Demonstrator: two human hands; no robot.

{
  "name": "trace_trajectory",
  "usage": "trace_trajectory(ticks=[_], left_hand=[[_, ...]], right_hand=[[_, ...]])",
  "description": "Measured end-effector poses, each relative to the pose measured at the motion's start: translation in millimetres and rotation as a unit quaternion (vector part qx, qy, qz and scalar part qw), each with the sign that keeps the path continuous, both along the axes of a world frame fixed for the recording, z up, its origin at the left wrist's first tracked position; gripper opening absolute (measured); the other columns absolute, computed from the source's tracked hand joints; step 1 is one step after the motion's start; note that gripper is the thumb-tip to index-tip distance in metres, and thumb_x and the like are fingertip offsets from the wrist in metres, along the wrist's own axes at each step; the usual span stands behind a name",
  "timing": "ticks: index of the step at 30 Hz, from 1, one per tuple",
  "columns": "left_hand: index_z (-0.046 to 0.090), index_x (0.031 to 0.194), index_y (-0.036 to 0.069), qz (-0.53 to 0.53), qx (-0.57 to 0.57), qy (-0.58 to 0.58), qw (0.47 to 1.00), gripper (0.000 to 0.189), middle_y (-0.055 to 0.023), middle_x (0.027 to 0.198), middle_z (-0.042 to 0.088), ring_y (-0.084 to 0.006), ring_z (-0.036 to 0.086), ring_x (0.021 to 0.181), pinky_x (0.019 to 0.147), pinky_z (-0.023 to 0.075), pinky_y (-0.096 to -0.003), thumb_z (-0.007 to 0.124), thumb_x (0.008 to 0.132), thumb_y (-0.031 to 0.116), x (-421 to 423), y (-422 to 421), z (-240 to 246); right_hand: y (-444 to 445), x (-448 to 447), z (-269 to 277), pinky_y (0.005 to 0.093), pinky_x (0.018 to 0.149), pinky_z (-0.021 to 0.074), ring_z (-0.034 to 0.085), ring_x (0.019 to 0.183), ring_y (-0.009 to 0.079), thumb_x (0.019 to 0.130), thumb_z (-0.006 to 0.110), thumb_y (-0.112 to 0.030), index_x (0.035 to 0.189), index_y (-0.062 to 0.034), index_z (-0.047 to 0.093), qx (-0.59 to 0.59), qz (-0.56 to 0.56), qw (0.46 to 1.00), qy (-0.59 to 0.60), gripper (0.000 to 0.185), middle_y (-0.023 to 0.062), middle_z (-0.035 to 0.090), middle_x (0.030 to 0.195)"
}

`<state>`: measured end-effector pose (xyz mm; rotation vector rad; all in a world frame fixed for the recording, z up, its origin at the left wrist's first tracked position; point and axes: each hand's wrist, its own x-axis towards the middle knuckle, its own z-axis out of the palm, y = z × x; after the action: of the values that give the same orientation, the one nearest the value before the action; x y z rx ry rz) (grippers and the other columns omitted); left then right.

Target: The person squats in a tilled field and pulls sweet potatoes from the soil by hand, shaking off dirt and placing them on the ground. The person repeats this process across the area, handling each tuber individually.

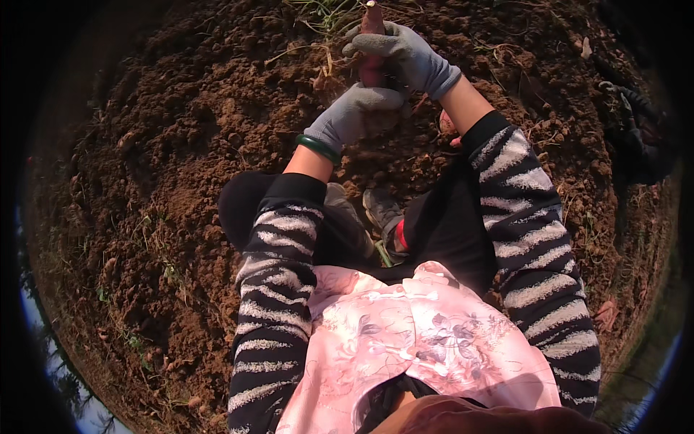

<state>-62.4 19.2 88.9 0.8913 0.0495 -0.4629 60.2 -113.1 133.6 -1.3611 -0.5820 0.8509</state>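
A long reddish sweet potato (372, 23) is held upright between my two gloved hands at the top middle. My right hand (404, 54), in a grey coated work glove, wraps its fingers around the root's upper part. My left hand (360, 111), in a matching glove with a green bangle at the wrist, grips the lower end, with the fingertips partly hidden. More pinkish roots (447, 123) lie on the soil beside my right forearm. Green stems (328, 16) and dry roots are on the ground just left of the held sweet potato.
Loose, clumpy brown soil (162, 179) with scattered weeds surrounds me. My shoes (382, 211) stand on it between my bent knees. At the far right, another person's gloved hand (618, 92) and dark clothing show. A dry leaf (606, 314) lies at the lower right.
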Motion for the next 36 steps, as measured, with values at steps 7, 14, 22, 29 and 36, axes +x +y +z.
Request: trace_trajectory(ticks=[7,14,22,29,36], left_hand=[[0.066,0.119,-0.004,0.134,0.331,-0.032,0.934,0.052,-0.0082,0.098,0.072,-0.014,0.065,0.089,0.083,0.052,-0.0309,0.076,0.086,0.035,8,8,-16],[0.059,0.14,0.006,-0.034,0.634,-0.155,0.757,0.066,-0.0185,0.13,0.067,-0.036,0.062,0.123,0.106,0.0482,-0.0429,0.066,0.089,0.048,0,-5,-15],[0.061,0.138,0.007,0.138,0.719,-0.227,0.643,0.053,-0.0176,0.127,0.069,-0.0335,0.066,0.118,0.099,0.0529,-0.042,0.061,0.099,0.044,1,46,26],[0.061,0.139,0.01,0.192,0.713,-0.144,0.659,0.059,-0.0164,0.123,0.071,-0.0337,0.067,0.117,0.101,0.0526,-0.0456,0.054,0.097,0.052,-24,100,45],[0.07,0.11,0.006,0.323,0.694,-0.231,0.6,0.03,-0.0238,0.1,0.072,-0.0393,0.069,0.096,0.086,0.0556,-0.0457,0.062,0.093,0.029,-31,88,81]], right_hand=[[-18,24,-22,0.0357,0.09,0.0563,0.068,0.105,0.018,0.099,0.068,-0.033,0.124,-0.0056,0.064,0.054,-0.044,0.996,-0.057,0.037,0.0077,0.07,0.112],[-117,89,-23,0.0383,0.086,0.056,0.07,0.103,0.0204,0.095,0.072,-0.039,0.118,-0.0056,0.067,-0.319,-0.155,0.898,-0.259,0.041,0.01,0.072,0.105],[-188,80,-65,0.0469,0.092,0.0537,0.068,0.108,0.0407,0.095,0.061,-0.051,0.136,-0.0051,0.063,-0.719,0.106,0.615,-0.304,0.062,0.0228,0.071,0.117],[-122,81,-45,0.0448,0.094,0.0547,0.068,0.114,0.0368,0.091,0.06,-0.043,0.122,-0.0031,0.072,-0.77,0.016,0.575,-0.276,0.051,0.022,0.071,0.123],[-20,10,-58,0.0465,0.098,0.052,0.068,0.113,0.0378,0.089,0.068,-0.054,0.129,-0.0037,0.066,-0.444,-0.014,0.79,-0.422,0.064,0.0214,0.072,0.118]])
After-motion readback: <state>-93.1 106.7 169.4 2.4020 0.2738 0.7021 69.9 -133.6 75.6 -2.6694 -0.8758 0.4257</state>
